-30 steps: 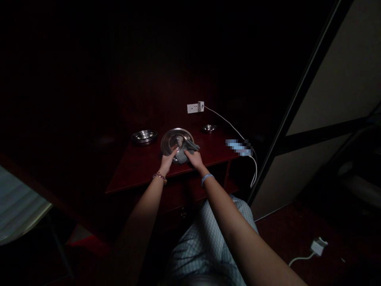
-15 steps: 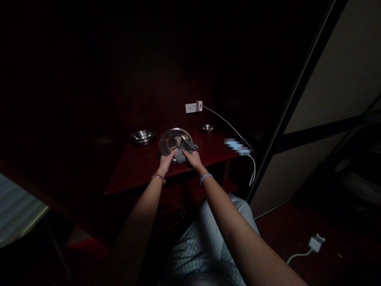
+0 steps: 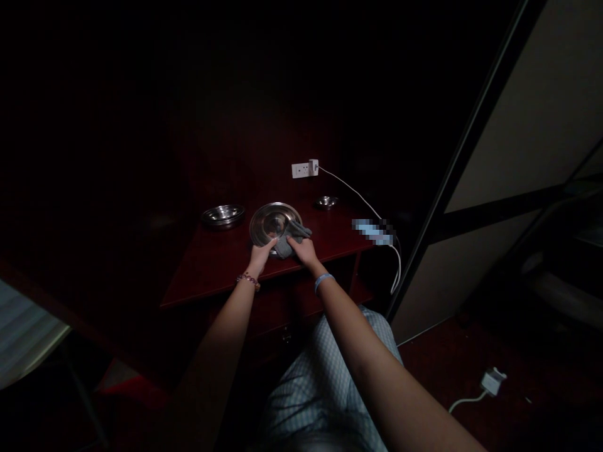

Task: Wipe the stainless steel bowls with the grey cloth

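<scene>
A round steel plate (image 3: 264,221) is tilted up over the dark red desk, its shiny inner face toward me. My left hand (image 3: 260,256) grips its lower left rim, thumb on the front. Closed on a grey cloth (image 3: 283,247), my right hand (image 3: 304,248) presses it against the plate's lower right side. The cloth hides that part of the rim, and the fingers behind the plate are out of sight. To the left lies a small stack of steel plates (image 3: 223,215). Behind and to the right sits a small steel bowl (image 3: 326,202).
The dark red desk (image 3: 198,276) has its front edge just below my hands. A white charger in a wall socket (image 3: 299,171) feeds a cable running right, past a blurred blue object (image 3: 372,231). A white plug (image 3: 493,381) lies on the floor at the right.
The whole view has shifted slightly, so everything appears a little farther left. Both hands keep their hold on the plate and cloth, with hardly any visible movement.
</scene>
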`<state>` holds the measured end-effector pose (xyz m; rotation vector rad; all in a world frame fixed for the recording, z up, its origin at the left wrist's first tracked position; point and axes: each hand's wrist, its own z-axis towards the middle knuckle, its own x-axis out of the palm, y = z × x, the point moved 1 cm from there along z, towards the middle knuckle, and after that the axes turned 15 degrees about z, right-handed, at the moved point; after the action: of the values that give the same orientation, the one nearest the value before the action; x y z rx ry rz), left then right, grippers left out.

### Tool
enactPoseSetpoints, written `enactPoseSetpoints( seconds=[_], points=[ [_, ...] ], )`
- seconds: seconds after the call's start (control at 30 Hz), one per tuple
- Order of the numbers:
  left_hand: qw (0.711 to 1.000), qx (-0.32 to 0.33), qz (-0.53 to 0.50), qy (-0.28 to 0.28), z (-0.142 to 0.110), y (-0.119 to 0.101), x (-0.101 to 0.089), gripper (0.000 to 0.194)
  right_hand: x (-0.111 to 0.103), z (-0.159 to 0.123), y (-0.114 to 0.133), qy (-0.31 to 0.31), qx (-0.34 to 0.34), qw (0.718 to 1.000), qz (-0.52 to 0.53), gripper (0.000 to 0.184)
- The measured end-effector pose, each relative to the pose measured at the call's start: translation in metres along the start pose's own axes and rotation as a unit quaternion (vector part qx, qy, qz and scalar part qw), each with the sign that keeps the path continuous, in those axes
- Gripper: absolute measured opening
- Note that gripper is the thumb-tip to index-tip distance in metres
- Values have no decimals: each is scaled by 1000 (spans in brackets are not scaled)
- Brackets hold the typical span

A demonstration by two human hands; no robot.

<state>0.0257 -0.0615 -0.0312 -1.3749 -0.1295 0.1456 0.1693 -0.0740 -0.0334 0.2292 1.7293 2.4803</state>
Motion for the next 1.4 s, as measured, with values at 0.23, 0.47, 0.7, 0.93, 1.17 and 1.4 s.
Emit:
enactPoseSetpoints(
  seconds=[0.23, 0.47, 0.7, 0.93, 1.17, 1.4],
  points=[
    [1000, 2, 3, 1, -1, -1, 0, 33, -1, 0, -1, -3, -3, 1000, -3, 33],
    [1000, -5, 9, -10, -1, -2, 1, 32, -1, -1, 1, -2, -9, 1000, 0, 32],
    [1000, -3, 16, -13, 2, 3, 0, 31, -1, -2, 2, -1, -11, 1000, -18, 30],
    [1000, 12, -5, -5, 3, 5, 0, 31, -1, 0, 1, -11, -7, 999, -47, 31],
    [1000, 11, 3, -4, 1, 2, 1, 33, -2, 0, 2, -7, -3, 999, -44, 32],
    [1000, 9, 13, -3, 0, 1, 1, 32, -1, -1, 2, -10, -10, 999, -42, 31]
  ],
)
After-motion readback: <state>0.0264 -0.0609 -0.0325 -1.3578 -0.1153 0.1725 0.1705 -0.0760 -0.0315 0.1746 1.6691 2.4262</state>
